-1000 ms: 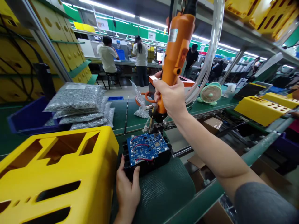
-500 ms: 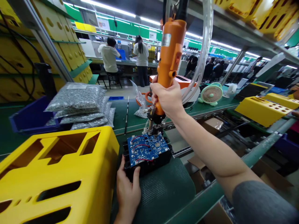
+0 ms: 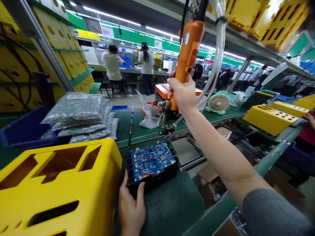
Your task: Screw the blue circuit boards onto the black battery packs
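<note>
1. In the head view, the left hand point(image 3: 133, 208) cups the near left corner of a black base point(image 3: 168, 173), thumb and fingers spread around it, probably to keep it from sliding.
2. The right hand point(image 3: 183, 93) is wrapped around an orange power screwdriver point(image 3: 189, 49), fingers closed, holding it nearly upright; its tip appears apart from the circuit board point(image 3: 154, 160), near the far edge. This grip likely helps aim the tip downward.
3. The board lies component side up on the base, presumably for access from above. It is flat, blue and dotted with small parts, with thin red and black wires.
4. Beneath is a dark green, finely textured mat point(image 3: 172, 206).
5. Left of the base stands a smooth, glossy yellow housing point(image 3: 98, 190) with angular cutouts; beyond it, crinkled clear bags point(image 3: 76, 109) of small metallic pieces are stacked on the green worktop point(image 3: 123, 131).
</note>
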Available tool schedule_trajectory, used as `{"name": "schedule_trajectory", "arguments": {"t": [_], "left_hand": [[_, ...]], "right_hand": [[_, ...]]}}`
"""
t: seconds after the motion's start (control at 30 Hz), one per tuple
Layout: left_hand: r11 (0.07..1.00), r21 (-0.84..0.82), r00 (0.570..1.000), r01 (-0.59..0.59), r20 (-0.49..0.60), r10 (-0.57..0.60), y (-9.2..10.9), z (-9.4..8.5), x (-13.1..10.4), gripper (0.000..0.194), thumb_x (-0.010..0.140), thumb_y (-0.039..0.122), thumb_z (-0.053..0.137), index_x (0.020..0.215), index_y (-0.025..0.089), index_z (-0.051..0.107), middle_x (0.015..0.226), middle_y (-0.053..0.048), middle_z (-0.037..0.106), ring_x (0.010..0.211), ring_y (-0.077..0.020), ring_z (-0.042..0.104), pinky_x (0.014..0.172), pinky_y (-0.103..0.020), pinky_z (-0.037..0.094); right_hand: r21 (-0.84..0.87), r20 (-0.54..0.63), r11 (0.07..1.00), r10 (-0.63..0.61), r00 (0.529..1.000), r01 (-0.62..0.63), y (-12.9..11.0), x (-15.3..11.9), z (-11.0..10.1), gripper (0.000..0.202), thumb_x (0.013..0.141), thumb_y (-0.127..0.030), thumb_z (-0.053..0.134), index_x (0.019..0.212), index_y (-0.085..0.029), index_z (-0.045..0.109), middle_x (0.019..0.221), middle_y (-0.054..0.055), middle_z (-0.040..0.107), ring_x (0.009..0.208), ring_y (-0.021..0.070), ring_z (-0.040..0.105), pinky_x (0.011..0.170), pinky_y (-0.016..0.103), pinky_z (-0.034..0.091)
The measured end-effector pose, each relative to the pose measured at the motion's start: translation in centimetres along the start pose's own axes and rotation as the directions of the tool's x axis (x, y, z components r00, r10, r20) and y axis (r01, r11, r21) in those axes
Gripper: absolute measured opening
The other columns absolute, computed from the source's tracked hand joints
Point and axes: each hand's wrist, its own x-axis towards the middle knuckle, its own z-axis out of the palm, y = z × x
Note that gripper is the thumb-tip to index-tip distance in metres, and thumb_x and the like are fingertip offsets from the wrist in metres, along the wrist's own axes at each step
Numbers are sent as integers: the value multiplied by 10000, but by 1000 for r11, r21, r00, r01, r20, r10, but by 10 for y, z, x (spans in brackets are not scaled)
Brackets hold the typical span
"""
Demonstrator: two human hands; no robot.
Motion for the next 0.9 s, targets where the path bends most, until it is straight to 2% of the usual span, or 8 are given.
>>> {"name": "schedule_trajectory", "arguments": {"t": [0.33,0.9], "left_hand": [[1000,6,1000,-7,3,7,-3,3,0,669,832,480,504,1401,197,294,1425,-120,403,1281,-257,417,1068,-410,349],[1000,16,1000,4,5,-4,-1,1,-1,668,834,476,500,1402,190,296,1423,-123,405,1283,-258,415,1068,-409,351]], "right_hand": [[1,-5,999,38,999,-38,21,-11,2,181,737,-226,566,874,-233,449,490,-95,427,379,65,411,395,217,350],[-8,19,997,72,997,-71,23,-13,3,173,747,-198,563,850,-237,430,511,-88,417,396,62,396,388,202,367]]}}
